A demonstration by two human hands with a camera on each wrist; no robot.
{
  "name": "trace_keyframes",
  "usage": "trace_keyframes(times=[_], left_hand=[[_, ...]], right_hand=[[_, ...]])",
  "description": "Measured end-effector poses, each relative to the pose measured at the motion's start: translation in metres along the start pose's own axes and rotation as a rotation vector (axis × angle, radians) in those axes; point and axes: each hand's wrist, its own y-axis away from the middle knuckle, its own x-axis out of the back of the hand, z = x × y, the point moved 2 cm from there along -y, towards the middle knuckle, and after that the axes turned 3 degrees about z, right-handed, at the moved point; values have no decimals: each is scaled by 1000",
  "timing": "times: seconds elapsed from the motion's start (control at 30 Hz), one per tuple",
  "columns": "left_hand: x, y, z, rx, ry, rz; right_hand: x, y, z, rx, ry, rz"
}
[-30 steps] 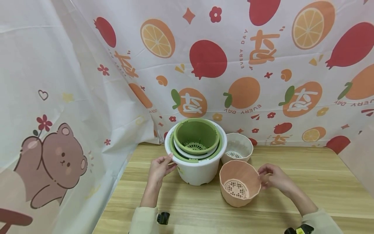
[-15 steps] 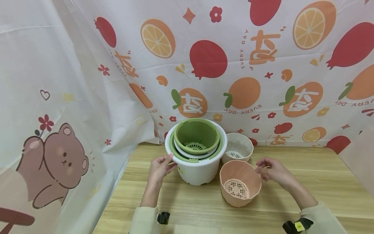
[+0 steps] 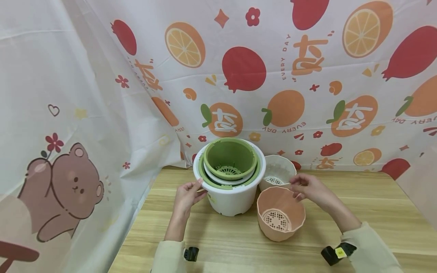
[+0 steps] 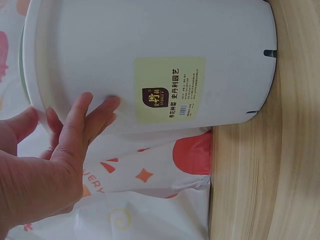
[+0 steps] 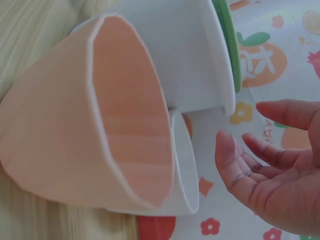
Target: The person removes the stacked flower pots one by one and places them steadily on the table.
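Taking 12 o'clock as away from the person, the outer white pot (image 3: 232, 204) stands upright on the worktop (image 3: 218, 242), with a wider green pot (image 3: 222, 187), an inner white pot (image 3: 235, 183) and a small green pot (image 3: 232, 155) nested in it. The peach pot (image 3: 277, 200) stands at its 4 o'clock, and the pale pot (image 3: 278, 168) at its 3 o'clock, close behind the peach one.

Of the hands, the left hand (image 3: 186, 197) pinches the outer white pot's rim at 8 o'clock, thumb on top and fingers below against the wall. The right hand (image 3: 312, 191) holds nothing; its fingers are loosely bent, a modest gap between thumb and fingertips, above the peach pot's rim at 2 o'clock and apart from it in the right wrist view.

The step seems to be steadying the stack while the right hand works among the loose pots. A light pinch should do on the left; pulling toward 8 o'clock could drag or tip the stack. For the right, a thumb inside the rim and fingers outside looks the surest hold. The two loose rims overlap in view, and whether they touch I cannot tell, so separating them first, then lifting straight, would avoid knocking the neighbour.
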Motion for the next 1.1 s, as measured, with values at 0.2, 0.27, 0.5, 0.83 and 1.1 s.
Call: trace_keyframes(times=[0.2, 0.27, 0.5, 0.83, 1.1], left_hand=[[0, 0, 0, -1, -11, -2], [0, 0, 1, -2, -12, -3], [0, 0, 0, 1, -5, -2], [0, -1, -1, 2, -2, 6], [1, 0, -2, -11, -14, 7]], right_hand=[[-6, -6, -10, 1, -4, 2], [-8, -7, -13, 0, -2, -1], [-14, -14, -21, 7, -6, -18], [-23, -24, -27, 32, -26, -34], [-29, -30, -31, 30, -21, -39]])
